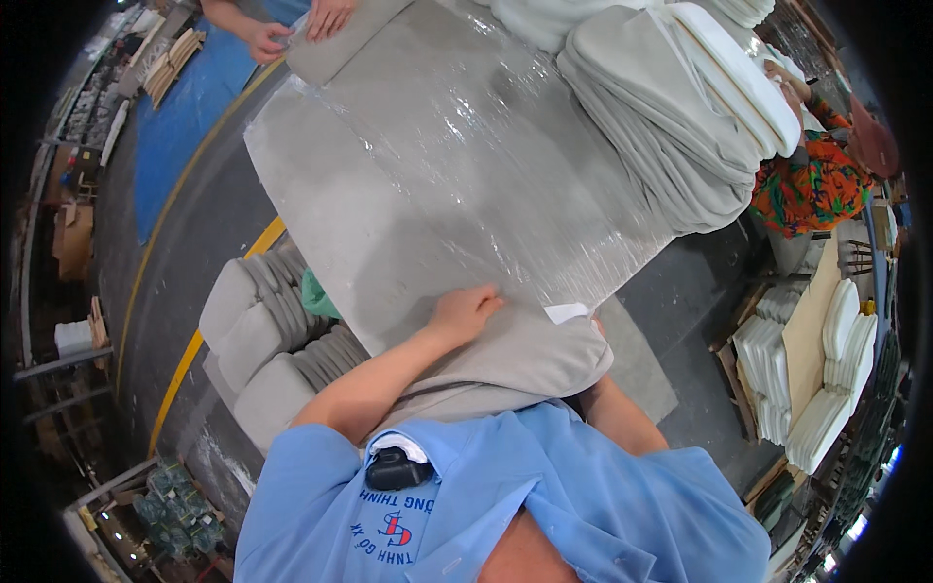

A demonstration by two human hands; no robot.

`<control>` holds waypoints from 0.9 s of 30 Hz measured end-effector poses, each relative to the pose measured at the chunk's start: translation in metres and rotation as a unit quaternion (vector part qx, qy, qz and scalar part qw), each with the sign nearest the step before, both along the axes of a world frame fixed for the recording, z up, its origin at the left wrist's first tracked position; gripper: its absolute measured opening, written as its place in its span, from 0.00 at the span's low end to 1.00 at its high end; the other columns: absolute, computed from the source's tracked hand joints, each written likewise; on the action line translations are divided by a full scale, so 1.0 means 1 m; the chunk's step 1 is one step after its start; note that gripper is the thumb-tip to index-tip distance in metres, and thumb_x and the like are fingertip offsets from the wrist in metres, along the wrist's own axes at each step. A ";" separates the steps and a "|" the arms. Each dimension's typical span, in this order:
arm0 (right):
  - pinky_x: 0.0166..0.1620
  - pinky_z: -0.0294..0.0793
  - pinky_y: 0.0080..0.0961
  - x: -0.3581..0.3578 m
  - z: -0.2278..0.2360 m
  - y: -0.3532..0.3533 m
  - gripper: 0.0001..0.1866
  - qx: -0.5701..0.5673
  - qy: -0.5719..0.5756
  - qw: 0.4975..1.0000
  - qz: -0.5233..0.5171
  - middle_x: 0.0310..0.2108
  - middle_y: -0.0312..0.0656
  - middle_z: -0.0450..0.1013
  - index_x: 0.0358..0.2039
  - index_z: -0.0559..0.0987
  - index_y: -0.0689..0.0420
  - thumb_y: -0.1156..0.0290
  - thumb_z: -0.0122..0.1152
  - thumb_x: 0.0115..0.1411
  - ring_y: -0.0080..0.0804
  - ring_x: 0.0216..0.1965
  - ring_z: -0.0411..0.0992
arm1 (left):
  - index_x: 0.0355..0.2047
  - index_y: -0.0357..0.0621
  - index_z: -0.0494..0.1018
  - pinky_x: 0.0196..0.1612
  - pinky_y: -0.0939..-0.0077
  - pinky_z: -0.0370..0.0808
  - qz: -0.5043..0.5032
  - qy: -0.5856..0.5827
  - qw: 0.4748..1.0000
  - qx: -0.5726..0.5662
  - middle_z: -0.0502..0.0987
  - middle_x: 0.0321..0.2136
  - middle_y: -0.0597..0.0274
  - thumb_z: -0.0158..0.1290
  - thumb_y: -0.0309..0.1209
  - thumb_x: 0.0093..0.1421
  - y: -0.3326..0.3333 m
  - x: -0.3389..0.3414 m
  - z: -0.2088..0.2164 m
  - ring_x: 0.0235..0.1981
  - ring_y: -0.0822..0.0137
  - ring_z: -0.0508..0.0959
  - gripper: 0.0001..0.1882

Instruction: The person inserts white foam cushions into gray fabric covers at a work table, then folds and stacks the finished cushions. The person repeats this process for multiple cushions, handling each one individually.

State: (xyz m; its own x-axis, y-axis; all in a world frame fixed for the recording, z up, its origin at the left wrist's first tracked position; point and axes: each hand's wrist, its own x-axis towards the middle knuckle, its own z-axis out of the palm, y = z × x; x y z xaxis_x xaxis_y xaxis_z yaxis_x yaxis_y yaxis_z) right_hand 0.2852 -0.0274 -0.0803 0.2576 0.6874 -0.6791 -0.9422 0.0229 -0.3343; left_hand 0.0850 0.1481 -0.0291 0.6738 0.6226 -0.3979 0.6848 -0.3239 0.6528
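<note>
the grey cushion point(505, 360) lies at the near edge of the plastic-wrapped table point(389, 214), left hand point(465, 313) flat and open on it, right hand point(595, 326) mostly hidden beneath, grip unclear, three cushion stacks point(272, 340) crowding the floor left.

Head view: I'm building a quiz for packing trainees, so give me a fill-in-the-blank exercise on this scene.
1. The left hand rests flat on a grey ____.
2. The table is covered with clear plastic ____.
3. The right hand is mostly hidden ____ the cushion.
4. The tall stack of grey cushions lies at the table's ____ side.

Missing words: cushion; film; under; right
</note>
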 end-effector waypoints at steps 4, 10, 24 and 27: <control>0.59 0.79 0.49 -0.001 0.010 0.004 0.29 0.033 0.011 0.999 -0.009 0.53 0.51 0.79 0.57 0.78 0.57 0.47 0.45 0.73 0.53 0.52 0.79 | 0.36 0.40 0.77 0.38 0.51 0.74 -0.048 0.104 0.992 -0.046 0.80 0.30 0.43 0.55 0.53 0.68 0.010 -0.075 0.005 0.35 0.43 0.81 0.24; 0.58 0.79 0.47 -0.008 0.013 -0.006 0.28 0.027 -0.018 0.999 0.029 0.52 0.48 0.80 0.57 0.78 0.57 0.48 0.45 0.71 0.50 0.51 0.80 | 0.33 0.41 0.81 0.39 0.50 0.75 0.090 0.065 0.994 0.002 0.82 0.34 0.42 0.55 0.54 0.67 0.001 -0.103 0.006 0.38 0.39 0.81 0.25; 0.64 0.69 0.42 0.050 0.205 0.045 0.42 0.133 -0.655 0.599 0.442 0.61 0.52 0.70 0.70 0.68 0.54 0.56 0.76 0.58 0.45 0.64 0.69 | 0.29 0.38 0.80 0.32 0.63 0.74 0.236 0.017 0.965 -0.111 0.79 0.22 0.55 0.64 0.50 0.61 -0.021 -0.202 0.020 0.25 0.65 0.76 0.23; 0.65 0.67 0.49 -0.019 0.242 0.086 0.51 0.233 -0.730 0.315 0.561 0.61 0.56 0.69 0.73 0.64 0.51 0.49 0.78 0.54 0.54 0.65 0.67 | 0.27 0.37 0.79 0.31 0.65 0.74 0.233 -0.021 0.965 -0.121 0.79 0.22 0.59 0.65 0.46 0.61 -0.008 -0.195 0.024 0.25 0.67 0.77 0.22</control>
State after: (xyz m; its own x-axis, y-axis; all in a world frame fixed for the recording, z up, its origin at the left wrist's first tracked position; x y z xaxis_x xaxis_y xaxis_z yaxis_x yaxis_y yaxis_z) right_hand 0.2662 0.0584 0.1614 -0.5196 0.8396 -0.1584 0.7036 0.3154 -0.6367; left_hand -0.1103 0.1398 -0.0048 0.3627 0.7541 -0.5475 0.6903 0.1772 0.7014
